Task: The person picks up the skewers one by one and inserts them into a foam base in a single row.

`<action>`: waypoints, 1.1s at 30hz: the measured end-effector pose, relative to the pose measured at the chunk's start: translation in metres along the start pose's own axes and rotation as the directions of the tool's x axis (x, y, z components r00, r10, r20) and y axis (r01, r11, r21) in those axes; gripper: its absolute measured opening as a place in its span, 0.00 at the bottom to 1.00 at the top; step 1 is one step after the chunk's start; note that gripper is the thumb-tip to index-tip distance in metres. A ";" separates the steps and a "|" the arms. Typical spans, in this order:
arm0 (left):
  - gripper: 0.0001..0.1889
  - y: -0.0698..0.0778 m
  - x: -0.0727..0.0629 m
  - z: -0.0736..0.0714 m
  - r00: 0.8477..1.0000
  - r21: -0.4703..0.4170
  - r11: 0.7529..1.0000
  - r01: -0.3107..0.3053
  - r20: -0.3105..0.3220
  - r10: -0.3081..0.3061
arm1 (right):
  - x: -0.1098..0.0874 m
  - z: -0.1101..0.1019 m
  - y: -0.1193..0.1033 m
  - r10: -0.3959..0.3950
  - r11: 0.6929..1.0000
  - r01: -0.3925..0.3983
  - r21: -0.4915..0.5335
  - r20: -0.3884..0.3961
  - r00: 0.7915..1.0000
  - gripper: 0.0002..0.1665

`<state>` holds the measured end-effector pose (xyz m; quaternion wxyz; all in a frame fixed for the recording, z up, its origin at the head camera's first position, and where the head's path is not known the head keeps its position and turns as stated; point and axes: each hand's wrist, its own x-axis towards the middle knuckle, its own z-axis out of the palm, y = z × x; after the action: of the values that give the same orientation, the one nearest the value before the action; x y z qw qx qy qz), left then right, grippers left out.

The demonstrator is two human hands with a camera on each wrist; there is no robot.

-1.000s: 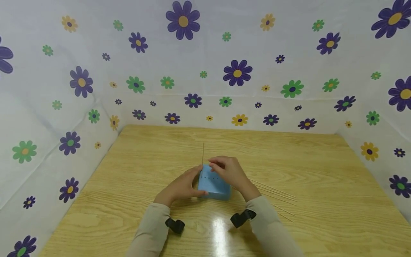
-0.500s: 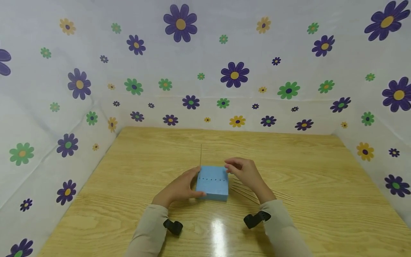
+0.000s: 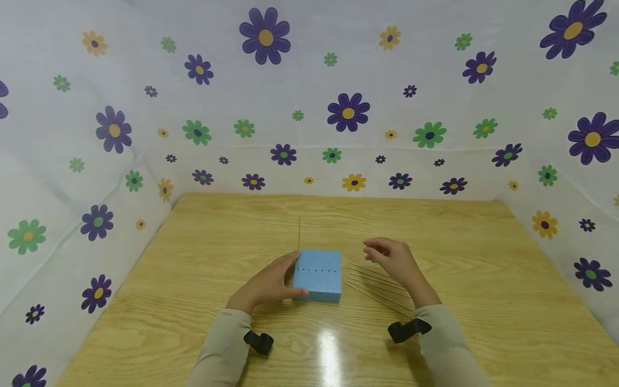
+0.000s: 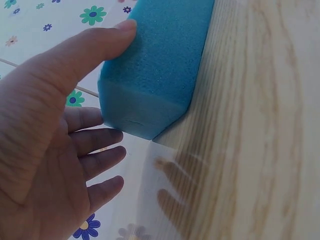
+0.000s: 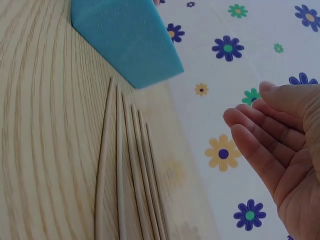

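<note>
White curtain [image 3: 309, 80] printed with purple, green and yellow flowers rings the table [image 3: 203, 269], with one purple bloom sliced off by the left border. The left hand [image 3: 266, 285], below a pale left sleeve [image 3: 220, 344] and black left band [image 3: 259, 342], grasps the blue block [image 3: 316, 282] at its left side, thumb at the near top edge, forefinger toward the far left corner. The block sits well in from the table's left and right edges and well short of its far edge. A thin stick [image 3: 299, 236] stands upright at the left end of a row of dark holes [image 3: 316, 270] in the block's top; its foot, close to the fingertips, is hard to make out. Right of the block, loose sticks [image 5: 120, 165] fan out on the table, their far ends partly hidden by the right forearm. Above them, the right hand [image 3: 394, 258] is released, fingers softly bent, near the pale right sleeve [image 3: 450, 344] and black right band [image 3: 409, 330]. The table's near edge falls outside the head view; both wrist views crop the block at the top
</note>
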<state>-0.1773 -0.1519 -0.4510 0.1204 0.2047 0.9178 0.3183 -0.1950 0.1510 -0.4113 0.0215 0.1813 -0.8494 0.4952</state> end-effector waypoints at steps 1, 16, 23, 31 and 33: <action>0.53 0.000 0.000 0.000 1.000 -0.002 1.000 -0.001 0.000 0.001 | -0.001 -0.002 0.002 0.000 1.000 0.000 -0.009 -0.004 1.000 0.14; 0.53 -0.001 0.001 0.000 1.000 0.006 1.000 -0.002 0.003 0.002 | -0.020 -0.032 0.042 0.058 0.994 -0.063 -0.086 -0.058 0.997 0.17; 0.53 -0.001 0.002 0.000 1.000 0.001 1.000 -0.018 0.008 0.018 | -0.032 -0.045 0.048 0.120 0.986 -0.126 -0.112 -0.061 0.991 0.19; 0.53 0.000 0.001 0.001 1.000 0.007 1.000 -0.002 0.009 0.002 | -0.038 -0.056 0.055 0.136 0.979 -0.143 -0.148 -0.053 0.989 0.19; 0.53 0.000 0.001 0.001 1.000 0.011 1.000 -0.004 0.005 0.003 | -0.040 -0.057 0.056 0.142 0.977 -0.148 -0.153 -0.052 0.988 0.19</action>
<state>-0.1783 -0.1510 -0.4518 0.1212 0.2078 0.9188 0.3129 -0.1846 0.2354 -0.4375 0.0167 0.1063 -0.8960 0.4309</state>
